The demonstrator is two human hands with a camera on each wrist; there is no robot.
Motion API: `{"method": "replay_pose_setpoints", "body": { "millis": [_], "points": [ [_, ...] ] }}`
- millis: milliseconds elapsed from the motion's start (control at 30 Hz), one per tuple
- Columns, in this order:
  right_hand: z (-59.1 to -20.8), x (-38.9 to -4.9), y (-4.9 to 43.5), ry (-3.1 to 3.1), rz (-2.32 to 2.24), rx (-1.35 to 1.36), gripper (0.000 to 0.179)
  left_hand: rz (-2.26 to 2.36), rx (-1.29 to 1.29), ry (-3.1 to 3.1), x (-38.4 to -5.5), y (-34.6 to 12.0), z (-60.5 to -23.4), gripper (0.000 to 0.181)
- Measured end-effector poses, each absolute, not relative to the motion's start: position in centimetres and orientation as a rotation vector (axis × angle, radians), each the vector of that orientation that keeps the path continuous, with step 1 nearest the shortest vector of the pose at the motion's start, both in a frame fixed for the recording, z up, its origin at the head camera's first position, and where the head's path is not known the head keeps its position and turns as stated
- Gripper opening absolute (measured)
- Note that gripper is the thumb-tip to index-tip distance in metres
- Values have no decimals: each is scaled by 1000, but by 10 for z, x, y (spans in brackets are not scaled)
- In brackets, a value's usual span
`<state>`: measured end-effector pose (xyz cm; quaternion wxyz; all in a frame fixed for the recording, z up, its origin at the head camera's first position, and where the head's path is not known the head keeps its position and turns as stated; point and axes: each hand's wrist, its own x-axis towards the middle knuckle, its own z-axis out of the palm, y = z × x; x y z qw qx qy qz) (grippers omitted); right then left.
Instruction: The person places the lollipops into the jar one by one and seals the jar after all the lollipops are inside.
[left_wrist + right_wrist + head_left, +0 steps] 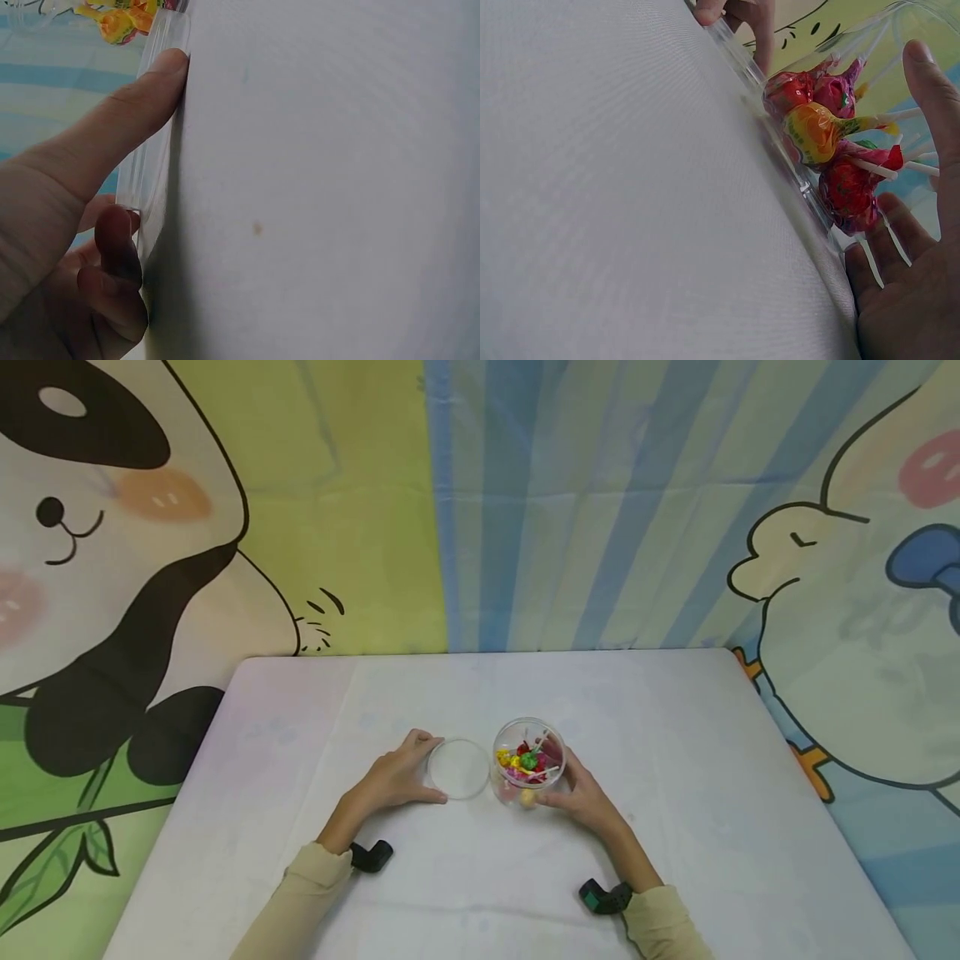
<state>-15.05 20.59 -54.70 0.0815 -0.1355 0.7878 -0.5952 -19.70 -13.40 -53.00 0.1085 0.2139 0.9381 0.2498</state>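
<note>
A clear round lid [459, 769] lies flat on the white-covered table. My left hand [405, 774] holds it by the rim from the left; in the left wrist view the thumb [154, 86] lies along the near edge of the lid [150, 169], with the fingers at its other side. Just right of the lid stands a clear, open-topped jar [501, 787], upright. Several lollipops [847, 184] in red, yellow, pink and green wrappers fill its lower part, white sticks pointing up. My right hand [581, 793] grips the jar from the right, its far fingers partly hidden behind the wall.
The table [645, 710] carries a white cloth and ends at a far edge against a cartoon-printed backdrop [360, 502]. Each wrist wears a black camera, one [372, 857] at the left and one [604, 897] at the right.
</note>
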Motion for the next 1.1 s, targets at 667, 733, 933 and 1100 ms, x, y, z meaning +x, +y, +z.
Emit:
{"method": "replay_pose_setpoints", "body": {
  "millis": [667, 733, 933, 1100],
  "points": [
    [-547, -150, 206, 2366, -1781, -405, 95, 1220, 764, 2535, -203, -128, -538, 106],
    [-547, -151, 206, 2366, -1783, -411, 95, 1327, 778, 2452, -205, -128, -538, 105],
    [-547, -152, 205, 2346, -1802, -427, 96, 1663, 857, 2184, -207, -124, -536, 98],
    [-548, -151, 204, 2384, -1763, -422, 96, 1978, 904, 1950, -209, -121, -522, 93]
  ]
}}
